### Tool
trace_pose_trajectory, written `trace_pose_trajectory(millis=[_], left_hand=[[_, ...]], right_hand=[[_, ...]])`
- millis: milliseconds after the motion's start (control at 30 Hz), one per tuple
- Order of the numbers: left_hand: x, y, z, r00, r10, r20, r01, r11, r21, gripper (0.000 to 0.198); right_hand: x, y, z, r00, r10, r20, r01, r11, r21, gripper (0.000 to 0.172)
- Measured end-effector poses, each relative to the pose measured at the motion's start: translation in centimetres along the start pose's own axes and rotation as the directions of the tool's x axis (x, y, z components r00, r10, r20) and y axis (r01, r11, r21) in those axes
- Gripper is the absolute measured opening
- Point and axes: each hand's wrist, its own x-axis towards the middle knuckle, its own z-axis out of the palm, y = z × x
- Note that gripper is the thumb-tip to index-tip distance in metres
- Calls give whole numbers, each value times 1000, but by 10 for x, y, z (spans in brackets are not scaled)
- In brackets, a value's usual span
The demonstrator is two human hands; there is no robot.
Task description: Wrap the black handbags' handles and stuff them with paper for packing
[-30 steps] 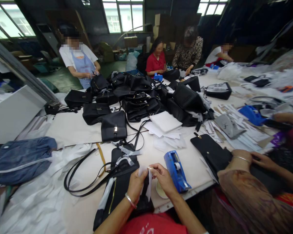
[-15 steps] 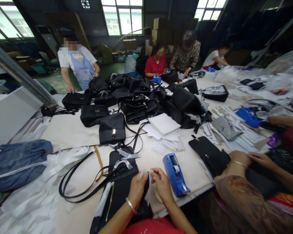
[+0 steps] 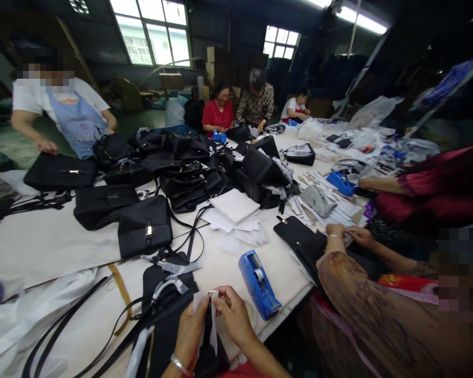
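Note:
A black bag (image 3: 166, 336) with a gold zip lies in front of me, with wrapped handle parts and long straps about it. Above its near end, my left hand (image 3: 189, 328) is closed on a piece of thin white paper (image 3: 199, 300) set around a black strap (image 3: 208, 326). A small metal buckle (image 3: 212, 293) shows at the strap's top. From the other side, my right hand (image 3: 235, 316) pinches the paper and strap at the buckle, its fingertips partly hidden. Just beyond my right hand stands a blue tape dispenser (image 3: 257, 286).
White sheets (image 3: 235, 206) lie stacked ahead, before a heap of black bags (image 3: 185, 181). White wrapping material (image 3: 63, 310) covers the left side. At right, a co-worker's hands (image 3: 335, 230) are at another black bag (image 3: 299, 236). Other people stand or sit around the table.
My view has swung to the right, so the table appears shifted left. The metal buckle now shows between my fingers; both hands keep their hold on the paper.

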Motion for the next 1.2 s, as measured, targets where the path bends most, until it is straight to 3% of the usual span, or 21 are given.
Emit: trace_pose_trajectory(millis=[233, 433, 700, 867, 1000, 1200], left_hand=[[7, 5, 1, 988, 24, 153, -32, 999, 44, 47], [9, 7, 2, 956, -7, 293, 10, 1000, -8, 49], [12, 0, 0, 967, -32, 251, 52, 996, -76, 45], [10, 1, 3, 973, -68, 220, 103, 983, -151, 43], [-6, 7, 9, 993, 64, 96, -59, 997, -46, 37], [-14, 4, 10, 973, 222, 62, -230, 946, 228, 30]], right_hand=[[-1, -8, -7, 999, 3, -49, -5, 999, -42, 17], [-1, -3, -8, 998, 52, -25, -50, 997, 55, 18], [1, -1, -2, 995, 98, -20, -96, 993, 74, 24], [6, -4, -6, 998, 57, -40, -59, 996, -62, 26], [6, -6, -9, 994, -38, -105, 16, 980, -199, 22], [12, -3, 0, 989, -26, -148, -16, 963, -270, 20]])
